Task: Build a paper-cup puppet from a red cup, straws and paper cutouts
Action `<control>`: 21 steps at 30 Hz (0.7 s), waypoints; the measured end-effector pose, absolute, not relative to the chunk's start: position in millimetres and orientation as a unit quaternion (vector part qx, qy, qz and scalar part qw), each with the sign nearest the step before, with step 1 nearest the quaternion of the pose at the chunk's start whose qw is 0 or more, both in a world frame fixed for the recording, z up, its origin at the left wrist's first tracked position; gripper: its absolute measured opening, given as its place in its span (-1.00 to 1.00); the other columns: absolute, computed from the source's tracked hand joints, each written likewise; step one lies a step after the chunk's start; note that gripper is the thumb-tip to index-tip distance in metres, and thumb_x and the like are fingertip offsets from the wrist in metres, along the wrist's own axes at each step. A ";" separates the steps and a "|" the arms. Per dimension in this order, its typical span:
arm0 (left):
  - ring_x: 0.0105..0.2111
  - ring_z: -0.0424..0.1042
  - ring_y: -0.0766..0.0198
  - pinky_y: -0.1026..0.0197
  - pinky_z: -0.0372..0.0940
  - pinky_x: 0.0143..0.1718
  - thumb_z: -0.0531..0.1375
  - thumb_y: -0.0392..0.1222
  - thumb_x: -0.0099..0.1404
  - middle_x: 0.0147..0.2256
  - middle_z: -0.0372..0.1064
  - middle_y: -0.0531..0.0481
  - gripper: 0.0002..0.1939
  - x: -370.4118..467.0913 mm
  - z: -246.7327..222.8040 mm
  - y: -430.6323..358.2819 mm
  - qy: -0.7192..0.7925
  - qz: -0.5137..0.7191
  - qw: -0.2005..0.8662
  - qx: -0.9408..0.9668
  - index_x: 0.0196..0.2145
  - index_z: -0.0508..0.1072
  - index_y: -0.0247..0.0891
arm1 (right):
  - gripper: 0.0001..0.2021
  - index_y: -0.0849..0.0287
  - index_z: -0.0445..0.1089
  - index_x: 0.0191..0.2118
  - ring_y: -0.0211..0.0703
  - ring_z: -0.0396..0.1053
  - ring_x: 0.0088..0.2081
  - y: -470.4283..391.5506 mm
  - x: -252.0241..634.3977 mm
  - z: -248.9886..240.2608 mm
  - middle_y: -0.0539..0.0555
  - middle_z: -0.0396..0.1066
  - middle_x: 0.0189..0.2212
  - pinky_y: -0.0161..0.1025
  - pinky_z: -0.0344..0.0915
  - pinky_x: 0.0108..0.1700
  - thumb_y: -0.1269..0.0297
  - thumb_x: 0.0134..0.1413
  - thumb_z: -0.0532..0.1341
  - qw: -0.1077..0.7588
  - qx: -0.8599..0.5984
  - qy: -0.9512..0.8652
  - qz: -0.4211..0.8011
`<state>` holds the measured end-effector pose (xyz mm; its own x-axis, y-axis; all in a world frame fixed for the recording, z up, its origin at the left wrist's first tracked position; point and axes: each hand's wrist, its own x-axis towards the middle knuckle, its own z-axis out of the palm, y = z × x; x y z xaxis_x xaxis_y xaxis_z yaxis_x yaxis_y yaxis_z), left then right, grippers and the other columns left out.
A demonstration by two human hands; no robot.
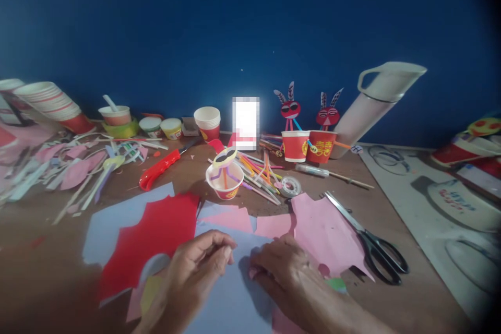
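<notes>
My left hand (195,261): thumb and fingertips drawn nearly together; whether they pinch anything, I cannot tell. My right hand (287,266): fingers curled downward, any hold hidden from me. Beneath both: blue paper (225,297), lying on the counter (368,209). To its left: red paper (156,237), curved cut edges. To its right: pink paper (323,237); beside that, black-handled scissors (366,240). Beyond: one paper cup (227,194) containing a dark-spectacled figure (225,156); farther back, two red cups (296,146), figures inside.
</notes>
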<state>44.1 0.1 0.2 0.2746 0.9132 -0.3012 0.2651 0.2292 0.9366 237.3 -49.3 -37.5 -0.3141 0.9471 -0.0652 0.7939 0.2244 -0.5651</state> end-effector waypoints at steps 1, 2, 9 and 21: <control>-0.52 0.31 0.34 0.36 0.23 -0.46 0.17 -0.10 0.16 -0.52 0.39 0.06 -0.83 43.9 -0.8 1.3 0.532 0.280 0.575 0.555 -0.41 0.49 -0.24 | -0.91 0.10 0.42 -0.32 -0.15 0.33 -0.35 -48.8 235.7 -39.4 -0.01 0.43 -0.41 -0.21 0.05 -0.23 0.41 0.14 0.18 0.137 -0.565 -0.777 0.241; -0.52 0.31 0.34 0.36 0.23 -0.47 0.17 -0.10 0.17 -0.52 0.39 0.06 -0.83 43.7 -1.8 2.5 0.529 0.277 0.576 0.558 -0.41 0.48 -0.24 | -0.91 0.11 0.42 -0.33 -0.15 0.33 -0.36 -48.4 234.3 -41.0 -0.01 0.42 -0.42 -0.21 0.04 -0.24 0.42 0.14 0.19 0.128 -0.564 -0.785 0.222; -0.52 0.29 0.35 0.35 0.23 -0.45 0.15 -0.09 0.18 -0.52 0.38 0.06 -0.81 43.5 -13.7 8.0 0.515 0.260 0.608 0.546 -0.36 0.46 -0.27 | -0.90 0.13 0.37 -0.38 -0.16 0.27 -0.41 -49.3 229.2 -46.2 -0.02 0.39 -0.43 -0.22 0.00 -0.33 0.45 0.05 0.27 0.127 -0.563 -0.804 0.139; -0.55 0.27 0.35 0.34 0.19 -0.49 0.18 -0.09 0.15 -0.55 0.38 0.06 -0.80 49.0 -24.6 8.6 0.522 0.284 0.602 0.533 -0.39 0.47 -0.28 | -0.91 0.14 0.34 -0.37 -0.13 0.30 -0.36 -43.9 227.5 -39.6 0.00 0.39 -0.41 -0.20 0.08 -0.27 0.45 0.03 0.25 0.122 -0.567 -0.803 0.136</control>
